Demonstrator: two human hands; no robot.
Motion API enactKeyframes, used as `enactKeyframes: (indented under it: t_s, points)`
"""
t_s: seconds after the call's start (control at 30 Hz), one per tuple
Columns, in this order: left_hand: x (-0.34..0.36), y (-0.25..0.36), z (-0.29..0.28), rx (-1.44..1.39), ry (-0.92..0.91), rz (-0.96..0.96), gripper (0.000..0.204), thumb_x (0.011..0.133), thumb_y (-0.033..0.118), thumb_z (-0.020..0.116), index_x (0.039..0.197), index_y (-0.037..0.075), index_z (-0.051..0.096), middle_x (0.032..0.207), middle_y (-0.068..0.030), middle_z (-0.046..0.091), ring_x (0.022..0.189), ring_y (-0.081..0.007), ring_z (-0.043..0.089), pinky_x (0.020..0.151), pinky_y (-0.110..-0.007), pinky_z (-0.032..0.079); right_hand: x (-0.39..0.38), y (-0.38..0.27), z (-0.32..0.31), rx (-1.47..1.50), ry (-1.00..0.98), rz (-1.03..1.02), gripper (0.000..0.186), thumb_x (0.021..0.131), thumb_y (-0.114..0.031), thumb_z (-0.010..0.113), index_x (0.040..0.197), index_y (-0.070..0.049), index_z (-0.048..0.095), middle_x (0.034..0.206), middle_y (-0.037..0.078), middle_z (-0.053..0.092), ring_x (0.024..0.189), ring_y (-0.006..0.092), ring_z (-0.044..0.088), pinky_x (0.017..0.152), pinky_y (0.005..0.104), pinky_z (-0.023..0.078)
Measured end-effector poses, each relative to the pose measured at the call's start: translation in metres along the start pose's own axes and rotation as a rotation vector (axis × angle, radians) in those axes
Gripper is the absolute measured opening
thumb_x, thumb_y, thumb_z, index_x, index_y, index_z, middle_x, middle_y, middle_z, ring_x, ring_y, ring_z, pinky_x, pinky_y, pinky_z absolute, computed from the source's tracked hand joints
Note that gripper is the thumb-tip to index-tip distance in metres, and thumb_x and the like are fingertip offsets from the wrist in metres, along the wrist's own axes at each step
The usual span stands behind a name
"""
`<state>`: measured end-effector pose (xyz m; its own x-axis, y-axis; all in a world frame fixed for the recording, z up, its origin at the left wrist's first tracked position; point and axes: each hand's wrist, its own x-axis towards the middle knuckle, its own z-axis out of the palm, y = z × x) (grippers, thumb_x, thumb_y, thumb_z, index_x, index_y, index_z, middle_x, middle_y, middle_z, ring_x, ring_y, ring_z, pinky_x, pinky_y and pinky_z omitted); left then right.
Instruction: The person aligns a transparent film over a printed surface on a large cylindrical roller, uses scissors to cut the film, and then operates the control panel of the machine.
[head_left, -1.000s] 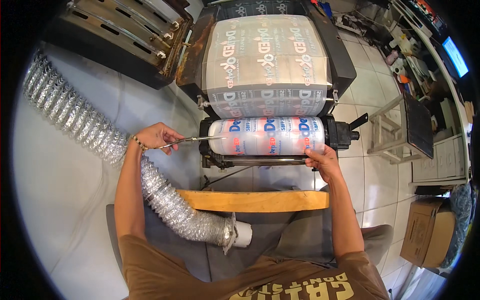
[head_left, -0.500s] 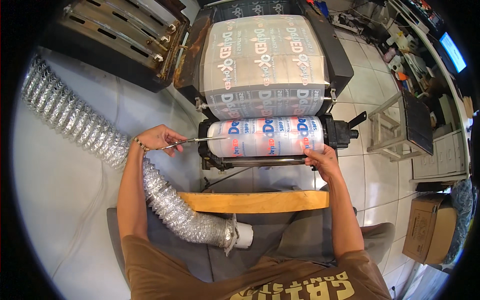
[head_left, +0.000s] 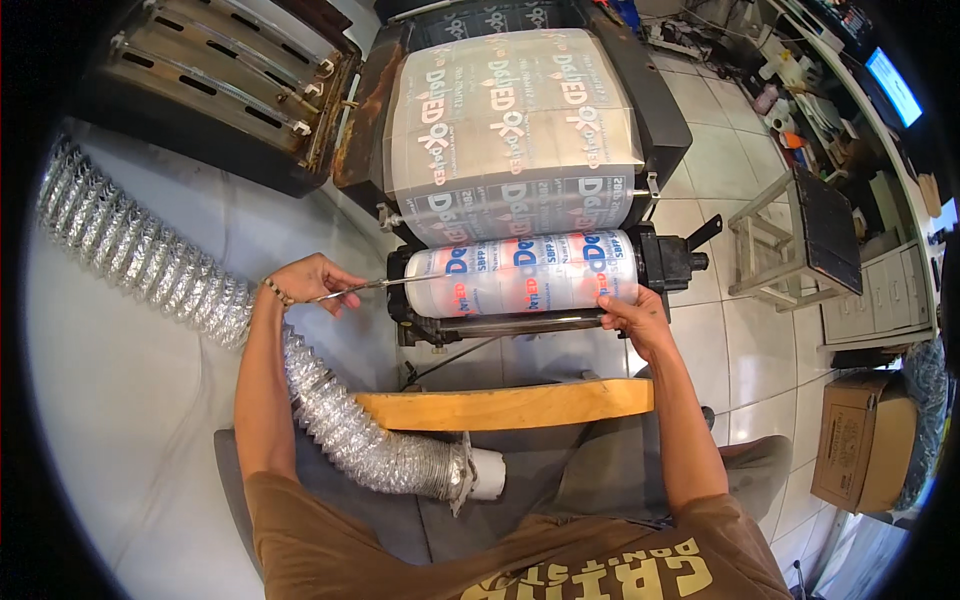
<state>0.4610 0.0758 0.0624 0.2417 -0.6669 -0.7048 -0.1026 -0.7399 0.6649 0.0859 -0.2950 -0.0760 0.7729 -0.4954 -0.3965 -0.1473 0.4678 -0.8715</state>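
Note:
My left hand (head_left: 315, 280) is closed on the handles of metal scissors (head_left: 376, 285). Their blades point right and meet the left end of a roll of clear printed film (head_left: 520, 275), marked in red and blue. Whether the tips lie over or under the film I cannot tell. At the roll's right end, my right hand (head_left: 638, 315) pinches the near edge of the film between thumb and fingers. The roll sits in the black front holder of a machine (head_left: 665, 130). Behind it, a wide sheet of printed film (head_left: 510, 110) slopes over the machine.
A silver flexible duct (head_left: 150, 235) runs from the far left to near my lap. Between me and the roll stands a curved wooden bar (head_left: 510, 405). An open metal heater unit (head_left: 215, 90) is at the far left. To the right are a stool (head_left: 800, 240) and a cardboard box (head_left: 855, 440).
The scissors have drawn back left, and less of their blades shows over the roll. My right hand keeps its pinch at the film's edge. The whole view has shifted slightly.

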Motion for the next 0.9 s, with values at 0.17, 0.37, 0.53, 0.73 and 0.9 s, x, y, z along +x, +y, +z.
enactKeyframes:
  t_s: [0.17, 0.37, 0.53, 0.73, 0.9]
  points:
    - [0.001, 0.001, 0.0, 0.038, -0.001, -0.002, 0.064, 0.065, -0.014, 0.079, 0.125, 0.002, 0.064, 0.099, -0.0144, 0.072, 0.091, -0.0163, 0.068, 0.075, -0.031, 0.06, 0.001, 0.003, -0.001, -0.01, -0.021, -0.005, 0.023, 0.08, -0.016, 0.08, 0.095, -0.002, 0.068, 0.084, 0.006, 0.071, 0.062, 0.0109, 0.065, 0.057, 0.0241, 0.054]
    - [0.002, 0.002, 0.002, -0.011, 0.046, -0.059, 0.057, 0.067, -0.015, 0.076, 0.121, 0.002, 0.067, 0.092, -0.0163, 0.073, 0.083, -0.0187, 0.071, 0.07, -0.032, 0.06, 0.001, 0.003, 0.0, -0.024, 0.002, 0.001, 0.024, 0.081, -0.019, 0.08, 0.095, -0.003, 0.068, 0.083, 0.005, 0.071, 0.061, 0.0101, 0.065, 0.057, 0.0238, 0.054]
    - [0.0, -0.005, 0.005, 0.057, 0.042, -0.01, 0.057, 0.067, -0.016, 0.076, 0.12, 0.001, 0.067, 0.089, -0.0171, 0.073, 0.08, -0.0193, 0.071, 0.069, -0.031, 0.06, 0.001, 0.002, 0.003, 0.004, 0.01, -0.005, 0.022, 0.083, -0.018, 0.08, 0.093, -0.004, 0.067, 0.078, 0.004, 0.07, 0.057, 0.0094, 0.065, 0.053, 0.0222, 0.054]
    - [0.004, 0.005, 0.016, 0.0, 0.025, 0.019, 0.061, 0.067, -0.018, 0.075, 0.125, 0.0, 0.064, 0.096, -0.0161, 0.073, 0.085, -0.016, 0.07, 0.073, -0.029, 0.059, 0.001, 0.003, 0.001, 0.0, 0.017, -0.004, 0.023, 0.082, -0.019, 0.08, 0.092, -0.004, 0.067, 0.078, 0.004, 0.07, 0.056, 0.009, 0.064, 0.052, 0.0215, 0.052]
    - [0.012, 0.009, 0.017, 0.093, 0.021, 0.071, 0.061, 0.067, -0.019, 0.073, 0.125, 0.001, 0.064, 0.097, -0.0164, 0.073, 0.089, -0.0168, 0.07, 0.073, -0.03, 0.06, -0.001, 0.003, 0.002, -0.017, 0.011, -0.009, 0.027, 0.08, -0.025, 0.081, 0.093, -0.004, 0.07, 0.081, 0.004, 0.071, 0.059, 0.0081, 0.063, 0.056, 0.0225, 0.052]
